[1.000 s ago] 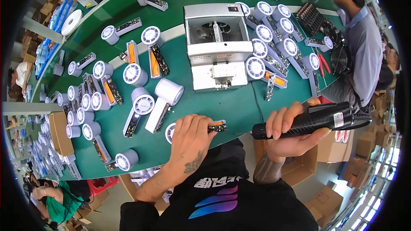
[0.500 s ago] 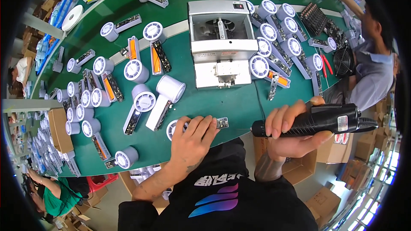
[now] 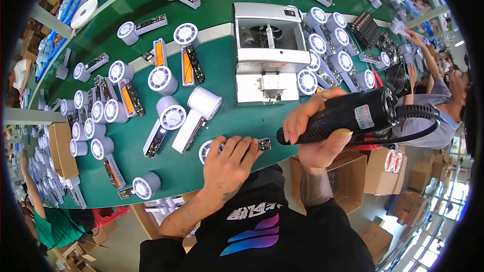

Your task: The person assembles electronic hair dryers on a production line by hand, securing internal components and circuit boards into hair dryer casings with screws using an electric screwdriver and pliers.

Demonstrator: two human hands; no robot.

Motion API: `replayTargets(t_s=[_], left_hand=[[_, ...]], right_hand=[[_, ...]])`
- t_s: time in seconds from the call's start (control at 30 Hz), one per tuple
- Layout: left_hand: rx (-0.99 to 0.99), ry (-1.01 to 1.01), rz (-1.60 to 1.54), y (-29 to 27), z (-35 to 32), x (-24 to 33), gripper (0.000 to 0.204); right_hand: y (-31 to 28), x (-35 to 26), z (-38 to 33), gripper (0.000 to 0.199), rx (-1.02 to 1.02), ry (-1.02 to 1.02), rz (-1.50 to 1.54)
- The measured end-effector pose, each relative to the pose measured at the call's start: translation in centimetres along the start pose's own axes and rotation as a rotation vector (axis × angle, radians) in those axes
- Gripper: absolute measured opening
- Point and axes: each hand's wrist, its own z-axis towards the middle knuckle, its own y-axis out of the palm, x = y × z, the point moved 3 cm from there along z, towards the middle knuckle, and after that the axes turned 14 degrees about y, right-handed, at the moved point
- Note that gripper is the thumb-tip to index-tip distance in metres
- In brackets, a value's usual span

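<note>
My left hand (image 3: 227,166) lies over a pale lilac handheld unit at the table's near edge, fingers curled round its handle. Left of my fingers shows its round head (image 3: 204,151). On their right, the end of a circuit board (image 3: 264,144) sticks out. My right hand (image 3: 320,155) grips a black electric screwdriver (image 3: 348,116), held nearly level with its cord leaving at the right. The nose of the screwdriver is close to the board's end; I cannot make out the bit or whether it touches. Beyond my left hand lies another lilac unit (image 3: 204,103).
A grey screw feeder (image 3: 272,58) stands beyond my hands. Several lilac units (image 3: 162,80) with exposed boards lie to the left and right. A black fan (image 3: 398,79) sits at the right, near a co-worker (image 3: 428,113). Below the table edge is an open cardboard box (image 3: 348,191).
My right hand has brought the screwdriver left, closer to the board's end under my left hand. My left hand stays on the unit. The co-worker at the right has shifted, arms reaching over the table.
</note>
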Motion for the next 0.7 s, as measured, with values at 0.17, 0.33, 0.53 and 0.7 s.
replayTargets(t_s=[0.17, 0.33, 0.53, 0.7], left_hand=[[-0.009, -0.001, 0.006, -0.1, -0.1, 0.2, 0.024], [0.028, 0.028, 0.049, 0.0, -0.1, 0.1, 0.027], [-0.081, 0.062, 0.016, -1.4, -0.2, -0.1, 0.029], [-0.103, 0.087, 0.122, -1.8, -0.8, -0.6, 0.036]], right_hand=[[0.1, 0.6, 0.4, 0.069, -0.099, -0.095, 0.151], [0.3, 0.5, -0.5, 0.067, -0.142, -0.034, 0.126], [0.5, -1.2, -0.6, 0.066, -0.296, -0.106, 0.105], [0.7, -4.5, 3.0, 0.078, -0.154, -0.24, 0.165]])
